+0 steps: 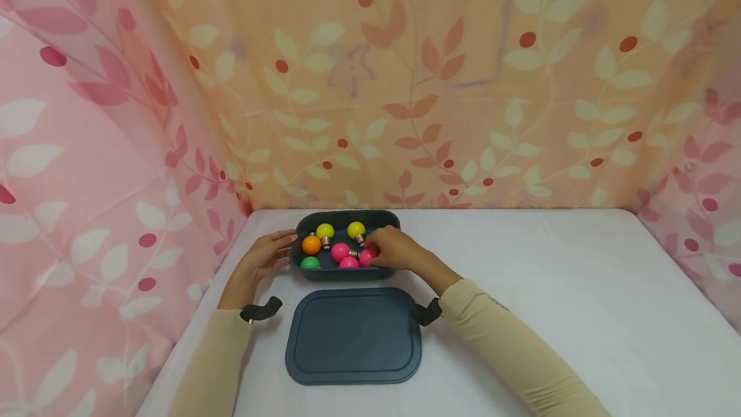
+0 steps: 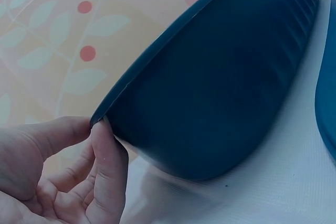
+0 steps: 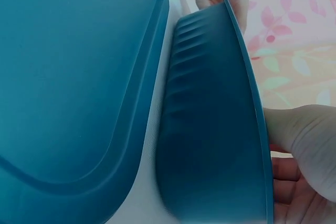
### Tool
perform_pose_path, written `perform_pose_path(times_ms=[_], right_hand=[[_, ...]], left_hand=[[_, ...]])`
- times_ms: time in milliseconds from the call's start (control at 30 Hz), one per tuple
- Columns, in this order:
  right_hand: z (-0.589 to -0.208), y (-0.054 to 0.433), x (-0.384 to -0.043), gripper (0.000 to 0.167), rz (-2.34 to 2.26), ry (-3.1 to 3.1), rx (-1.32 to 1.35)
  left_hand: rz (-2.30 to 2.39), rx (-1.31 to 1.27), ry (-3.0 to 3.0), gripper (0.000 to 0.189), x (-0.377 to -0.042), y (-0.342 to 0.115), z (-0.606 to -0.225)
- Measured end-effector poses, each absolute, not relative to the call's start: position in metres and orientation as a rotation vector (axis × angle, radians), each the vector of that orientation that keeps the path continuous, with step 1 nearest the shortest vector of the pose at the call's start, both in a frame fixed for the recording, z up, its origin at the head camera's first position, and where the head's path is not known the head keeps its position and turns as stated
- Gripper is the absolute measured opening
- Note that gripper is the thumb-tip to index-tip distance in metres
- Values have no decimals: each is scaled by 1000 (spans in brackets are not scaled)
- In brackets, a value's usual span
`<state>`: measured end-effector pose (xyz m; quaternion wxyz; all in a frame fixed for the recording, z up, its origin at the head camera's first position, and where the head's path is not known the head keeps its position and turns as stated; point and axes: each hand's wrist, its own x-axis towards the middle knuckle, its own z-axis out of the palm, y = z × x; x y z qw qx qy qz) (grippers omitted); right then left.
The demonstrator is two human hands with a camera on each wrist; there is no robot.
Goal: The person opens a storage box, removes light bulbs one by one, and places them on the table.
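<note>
A dark blue box point(image 1: 347, 273) holds several small coloured light bulbs. My left hand point(image 1: 269, 256) is at its left end; in the left wrist view, the thumb and index finger point(image 2: 107, 166) pinch the rim. Over the right end, my right hand point(image 1: 399, 250) dips its fingers inside and grips a pink bulb point(image 1: 367, 257). In the right wrist view the box wall point(image 3: 215, 114) hides most of that bulb. Nearby lie two more pink bulbs point(image 1: 340, 251), an orange bulb point(image 1: 311, 245), a green bulb point(image 1: 310, 263) and two yellow bulbs point(image 1: 356, 230).
A dark blue lid point(image 1: 354, 336) lies flat on the white table point(image 1: 550, 288), just in front of the box. Patterned curtains point(image 1: 417, 82) hang behind and along both sides. A black strap point(image 1: 262, 309) sticks out from the left wrist.
</note>
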<state>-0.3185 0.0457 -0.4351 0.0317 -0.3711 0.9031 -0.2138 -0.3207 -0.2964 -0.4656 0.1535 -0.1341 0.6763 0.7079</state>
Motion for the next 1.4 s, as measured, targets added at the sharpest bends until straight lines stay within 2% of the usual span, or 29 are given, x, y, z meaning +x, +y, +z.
perform_pose_path(times_ms=[267, 833, 1400], right_hand=[[-432, 51, -313, 38, -864, 2772, -1108], [-418, 85, -306, 42, -1226, 2731, -977], [-420, 123, -313, 44, -1525, 2745, -703]], left_hand=[[2031, -395, 1939, 58, -321, -299, -467], [2052, -387, 1898, 58, -321, -297, -465], [2052, -359, 1921, 58, -321, -298, -468]])
